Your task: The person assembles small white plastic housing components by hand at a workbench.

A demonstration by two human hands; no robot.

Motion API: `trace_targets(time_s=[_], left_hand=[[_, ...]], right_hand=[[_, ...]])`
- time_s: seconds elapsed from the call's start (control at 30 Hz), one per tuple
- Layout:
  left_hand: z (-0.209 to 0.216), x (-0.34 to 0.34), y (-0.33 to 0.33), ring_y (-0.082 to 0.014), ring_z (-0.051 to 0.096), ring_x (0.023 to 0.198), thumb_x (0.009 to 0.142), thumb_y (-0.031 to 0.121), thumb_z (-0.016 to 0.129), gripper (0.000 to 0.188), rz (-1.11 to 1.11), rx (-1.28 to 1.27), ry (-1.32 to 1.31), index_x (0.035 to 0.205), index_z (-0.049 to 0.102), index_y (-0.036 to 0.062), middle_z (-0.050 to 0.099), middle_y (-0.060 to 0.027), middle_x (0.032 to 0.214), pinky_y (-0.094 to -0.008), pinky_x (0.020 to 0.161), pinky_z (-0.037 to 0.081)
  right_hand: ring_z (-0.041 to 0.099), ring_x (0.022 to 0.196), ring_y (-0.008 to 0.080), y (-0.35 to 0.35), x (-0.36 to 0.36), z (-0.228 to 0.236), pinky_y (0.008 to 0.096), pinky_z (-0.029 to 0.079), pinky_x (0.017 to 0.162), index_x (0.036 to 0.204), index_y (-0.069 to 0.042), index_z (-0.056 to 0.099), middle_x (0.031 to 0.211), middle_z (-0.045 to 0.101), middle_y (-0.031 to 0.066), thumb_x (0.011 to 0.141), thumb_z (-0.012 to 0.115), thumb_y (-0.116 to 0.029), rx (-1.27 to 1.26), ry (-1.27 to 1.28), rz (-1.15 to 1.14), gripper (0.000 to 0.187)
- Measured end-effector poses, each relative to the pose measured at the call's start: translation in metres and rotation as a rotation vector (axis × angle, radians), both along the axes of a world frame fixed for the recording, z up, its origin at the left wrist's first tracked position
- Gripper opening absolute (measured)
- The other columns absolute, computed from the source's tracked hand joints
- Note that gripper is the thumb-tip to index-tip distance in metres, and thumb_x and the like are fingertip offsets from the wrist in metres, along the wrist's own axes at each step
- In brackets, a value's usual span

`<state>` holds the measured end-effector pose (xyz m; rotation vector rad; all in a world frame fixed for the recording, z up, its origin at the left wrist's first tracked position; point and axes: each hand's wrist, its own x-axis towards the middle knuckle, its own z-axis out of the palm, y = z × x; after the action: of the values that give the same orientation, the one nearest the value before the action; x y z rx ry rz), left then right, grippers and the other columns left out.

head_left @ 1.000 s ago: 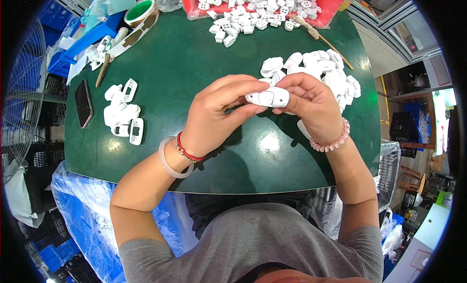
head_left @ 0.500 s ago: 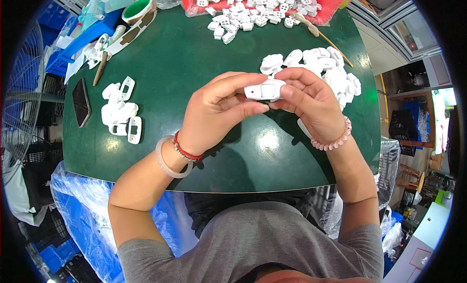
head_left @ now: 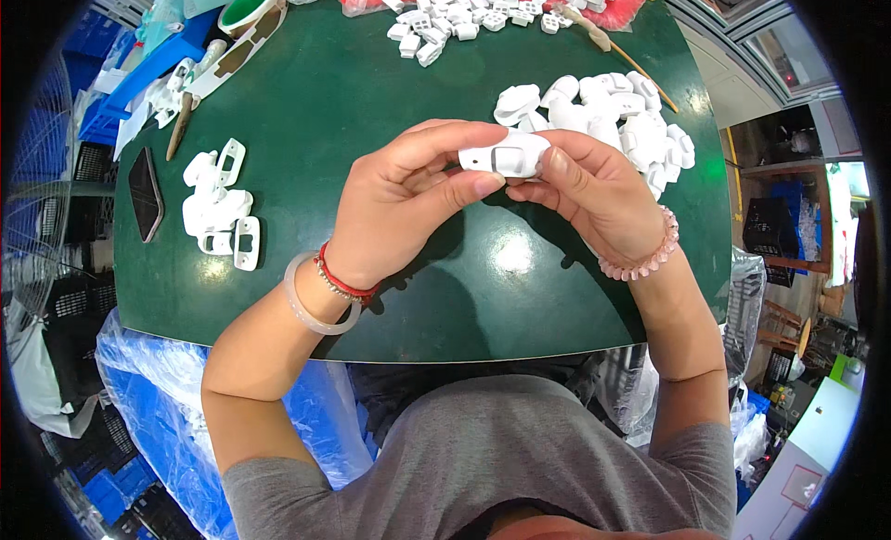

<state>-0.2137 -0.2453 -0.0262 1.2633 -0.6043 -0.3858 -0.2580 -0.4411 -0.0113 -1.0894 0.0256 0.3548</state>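
Between my two hands, above the green tabletop, is a white plastic housing with a small dark hole at its left end and a raised oblong in its middle. My left hand pinches the left end between thumb and fingers. The right end is gripped by my right hand, its thumb on the top face. Just beyond my right hand lies a pile of similar white plastic parts. A smaller group of white parts, some with open frames, lies left of my left hand.
The green table carries many small white pieces by a red plastic-lined container at the back. A wooden-handled stick lies at back right. At left are a dark phone, a brown-handled tool and a tape roll.
The white housing has tilted slightly, so more of its raised oblong face shows. Both hands still grip it, and my fingers have shifted a little. The whole view has moved slightly.
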Motion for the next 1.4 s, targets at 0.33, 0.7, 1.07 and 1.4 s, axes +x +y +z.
trace_targets(time_s=[0.33,0.7,1.07,1.4], left_hand=[[0.002,0.002,0.000,-0.0170,0.055,0.099,0.078,-0.003,0.060,0.043,-0.072,-0.115,0.248,0.119,0.045,-0.0031,0.056,-0.0119,0.109,-0.0279,0.087,0.046],[0.000,0.003,0.001,-0.0190,0.057,0.098,0.079,0.001,0.061,0.038,-0.150,-0.089,0.437,0.114,0.049,-0.0030,0.057,-0.0131,0.107,-0.0311,0.090,0.045],[-0.007,0.006,0.006,-0.0188,0.058,0.095,0.080,0.004,0.061,0.027,-0.184,-0.021,0.432,0.105,0.054,-0.0018,0.059,-0.0116,0.102,-0.0308,0.089,0.046],[-0.012,0.006,0.007,-0.0194,0.058,0.095,0.080,0.006,0.062,0.028,-0.219,-0.051,0.427,0.105,0.054,-0.0018,0.059,-0.0120,0.103,-0.0316,0.089,0.046]], right_hand=[[0.055,0.084,0.0100,0.000,0.002,-0.003,0.0215,0.044,0.077,0.097,0.002,0.061,0.094,0.060,0.0049,0.084,0.060,-0.018,-0.216,-0.169,-0.041,0.024],[0.055,0.084,0.0105,-0.001,0.003,-0.004,0.0221,0.044,0.078,0.097,0.004,0.061,0.094,0.060,0.0055,0.084,0.060,-0.016,-0.222,-0.195,-0.031,0.023],[0.054,0.082,0.0105,0.000,0.001,-0.004,0.0224,0.044,0.077,0.098,0.004,0.061,0.093,0.058,0.0056,0.086,0.057,-0.017,-0.211,-0.200,0.004,0.024],[0.053,0.082,0.0106,0.001,-0.001,-0.007,0.0226,0.043,0.078,0.095,0.004,0.061,0.093,0.057,0.0057,0.086,0.056,-0.016,-0.136,-0.207,0.035,0.023]])
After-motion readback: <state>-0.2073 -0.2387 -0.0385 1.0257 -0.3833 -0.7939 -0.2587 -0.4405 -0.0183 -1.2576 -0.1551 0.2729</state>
